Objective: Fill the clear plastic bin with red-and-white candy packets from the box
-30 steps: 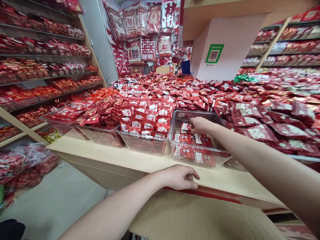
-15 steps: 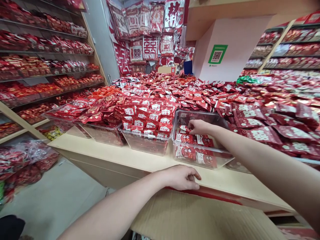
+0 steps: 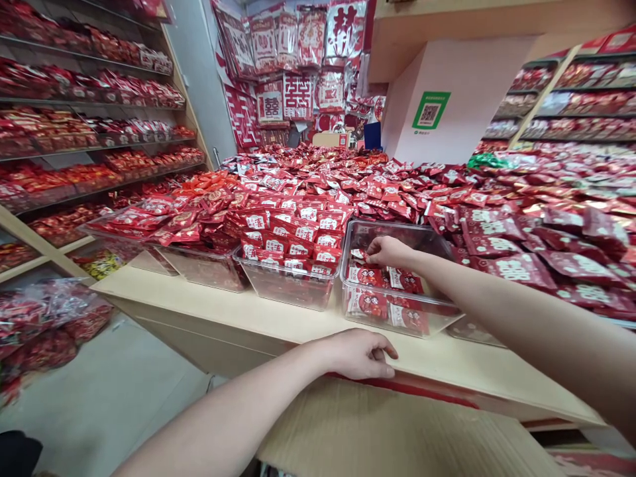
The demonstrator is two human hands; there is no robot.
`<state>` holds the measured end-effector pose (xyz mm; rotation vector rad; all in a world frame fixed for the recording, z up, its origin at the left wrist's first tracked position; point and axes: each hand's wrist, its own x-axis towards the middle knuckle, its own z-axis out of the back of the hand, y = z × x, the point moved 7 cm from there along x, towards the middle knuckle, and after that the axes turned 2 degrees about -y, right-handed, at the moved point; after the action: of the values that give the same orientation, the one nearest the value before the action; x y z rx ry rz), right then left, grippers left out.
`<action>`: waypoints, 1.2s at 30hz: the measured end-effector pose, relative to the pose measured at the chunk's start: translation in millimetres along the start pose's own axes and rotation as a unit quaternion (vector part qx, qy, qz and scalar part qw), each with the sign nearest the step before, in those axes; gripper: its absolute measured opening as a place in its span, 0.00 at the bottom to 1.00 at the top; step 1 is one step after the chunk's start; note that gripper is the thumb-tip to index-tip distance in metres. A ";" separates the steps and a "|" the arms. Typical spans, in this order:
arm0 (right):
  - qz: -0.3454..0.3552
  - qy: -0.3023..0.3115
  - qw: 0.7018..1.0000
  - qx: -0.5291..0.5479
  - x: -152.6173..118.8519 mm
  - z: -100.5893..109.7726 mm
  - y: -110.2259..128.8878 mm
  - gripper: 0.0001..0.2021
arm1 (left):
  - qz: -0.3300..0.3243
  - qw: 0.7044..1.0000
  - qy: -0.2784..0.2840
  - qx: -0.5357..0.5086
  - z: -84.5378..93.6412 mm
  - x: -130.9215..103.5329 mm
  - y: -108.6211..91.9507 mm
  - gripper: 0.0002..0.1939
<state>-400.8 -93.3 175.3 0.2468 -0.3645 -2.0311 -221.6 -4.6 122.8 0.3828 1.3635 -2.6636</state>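
Note:
My right hand [image 3: 390,253] reaches into a clear plastic bin [image 3: 348,291], its fingertips pinched on a small red-and-white packet [image 3: 358,254]. Below it in the same bin lie several red packets [image 3: 370,301] printed with cartoon figures, standing in rows near the front wall. What the packets contain is not visible. At the counter's front edge rests my left hand [image 3: 365,353], palm down with loosely bent fingers, thumb and forefinger apart and nothing between them. Under my left forearm is a brown cardboard box [image 3: 397,430].
Left of the bin stands another clear bin [image 3: 293,288] packed with upright red packets. Heaps of red packets [image 3: 387,185] cover the counter behind. A white pillar [image 3: 447,86] with a green QR sign rises at the back. Stocked shelves [image 3: 89,99] line the left side.
My right hand has shifted slightly left inside the bin, and the pinched packet has moved with it. My left hand stays at the counter edge.

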 end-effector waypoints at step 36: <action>0.080 -0.018 0.986 -0.147 -11.1 6.5 21.6 0.14 | 0.001 1.000 0.002 0.010 1.2 -1.3 -3.0 0.20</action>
<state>-380.0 -92.1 189.4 -0.0025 -0.0985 -1.9032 -221.2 -3.9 126.3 0.3905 1.3387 -2.6784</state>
